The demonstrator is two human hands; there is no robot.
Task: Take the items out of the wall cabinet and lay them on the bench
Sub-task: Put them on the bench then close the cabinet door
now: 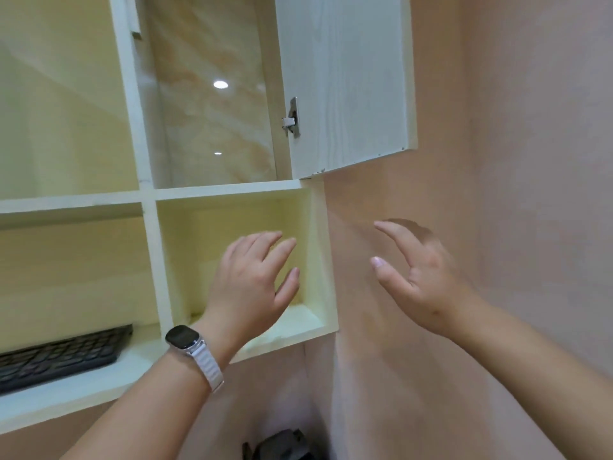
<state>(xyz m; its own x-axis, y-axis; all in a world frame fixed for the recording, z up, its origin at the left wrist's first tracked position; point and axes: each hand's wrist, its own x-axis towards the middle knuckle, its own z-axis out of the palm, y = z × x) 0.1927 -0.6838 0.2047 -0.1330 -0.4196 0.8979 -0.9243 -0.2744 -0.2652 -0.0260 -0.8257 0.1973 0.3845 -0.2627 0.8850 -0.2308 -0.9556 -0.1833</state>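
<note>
Hovering spread: left hand (pixel 248 287), right hand (pixel 424 283); one keyboard (pixel 63 358) in cabinet (pixel 229 188).

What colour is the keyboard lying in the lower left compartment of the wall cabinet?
Black: the flat black keyboard shows best in the head view.

White wood-grain cabinet door (pixel 345 78), metal hinge (pixel 293 117), glossy marbled back panel (pixel 205 94), matt black plastic keyboard (pixel 63 356)

Keyboard (pixel 63 356) cut off left, dark object (pixel 282 446) cropped below
</note>
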